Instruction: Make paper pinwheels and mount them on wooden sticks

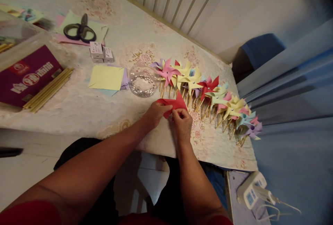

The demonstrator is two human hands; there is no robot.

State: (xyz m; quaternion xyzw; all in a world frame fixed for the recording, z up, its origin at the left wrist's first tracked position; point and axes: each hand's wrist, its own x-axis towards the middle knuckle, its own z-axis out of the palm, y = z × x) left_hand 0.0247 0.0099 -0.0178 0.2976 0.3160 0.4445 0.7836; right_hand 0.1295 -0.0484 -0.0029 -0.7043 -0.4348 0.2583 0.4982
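Observation:
Between my two hands is a red paper pinwheel (178, 102), its points partly folded, held just above the table's front half. My left hand (157, 112) pinches its left side with thumb and fingers. On the lower right, my right hand (182, 122) grips the paper, fingers curled and pressed close to the left thumb. Just behind the hands stands a round clear dish (143, 83) of small shiny beads or pins. A long row of finished paper pinwheels (192, 79) on thin sticks lies to the right. The paper's centre is mostly hidden by my fingertips.
Stacked coloured paper squares (106, 77) lie left of the dish. Beyond them are small white boxes (100, 52) and dark-handled scissors (81, 31) on more paper. Thin wooden sticks (49, 89) rest against a purple box (28, 76). A white power strip (252, 190) sits at lower right.

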